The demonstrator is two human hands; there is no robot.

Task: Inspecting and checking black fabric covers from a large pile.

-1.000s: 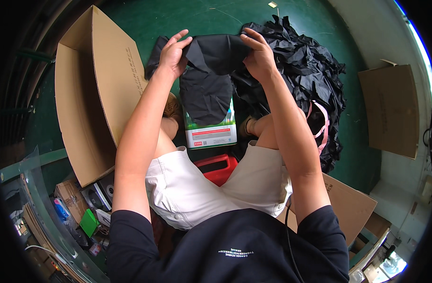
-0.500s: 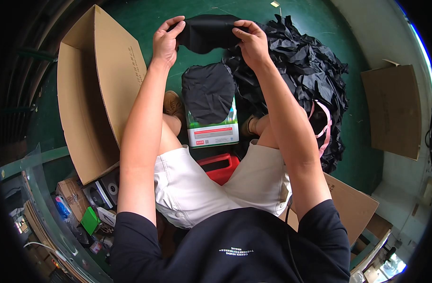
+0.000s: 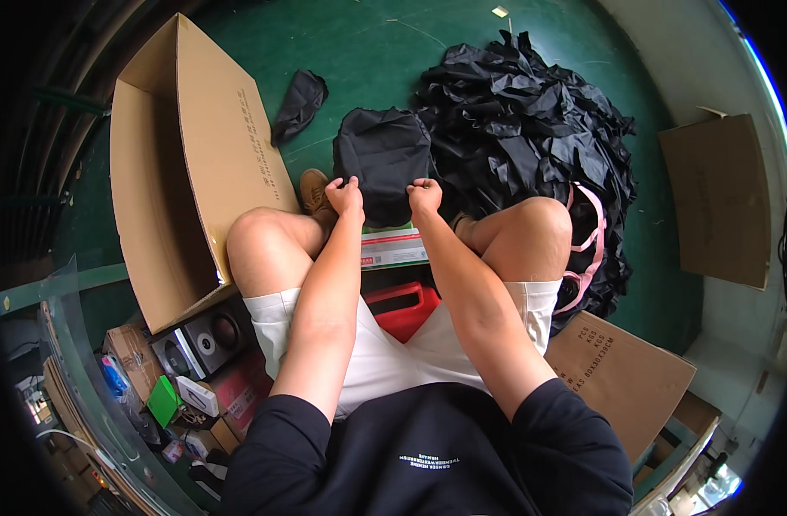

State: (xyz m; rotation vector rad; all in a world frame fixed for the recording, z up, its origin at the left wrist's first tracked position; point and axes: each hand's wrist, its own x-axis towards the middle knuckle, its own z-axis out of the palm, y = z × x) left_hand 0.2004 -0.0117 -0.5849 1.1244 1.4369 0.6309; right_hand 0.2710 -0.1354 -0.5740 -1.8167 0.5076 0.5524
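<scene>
A black cloth piece [image 3: 383,159] with rounded corners lies over a white and green box [image 3: 396,251] between my legs. My left hand [image 3: 345,198] is closed on the cloth's near left edge, fingers pinched. At the near right edge, my right hand [image 3: 424,196] grips the same cloth between thumb and fingers. The fabric is spread between both hands and hides most of the box top. Ahead and to the left, another black cloth piece [image 3: 300,107] lies crumpled on the floor, apart from my hands.
A large heap of black cloth [image 3: 531,138] lies to the right, with a pink strap [image 3: 598,241] at its edge. On the left stands an open cardboard carton [image 3: 226,146]. A red plastic object [image 3: 402,311] sits between my thighs. Flattened cardboard [image 3: 621,378] leans at the right.
Both hands have come back from far ahead, down to the cloth on the box. The piece they held up has been let go; a crumpled piece now lies beside the carton.
</scene>
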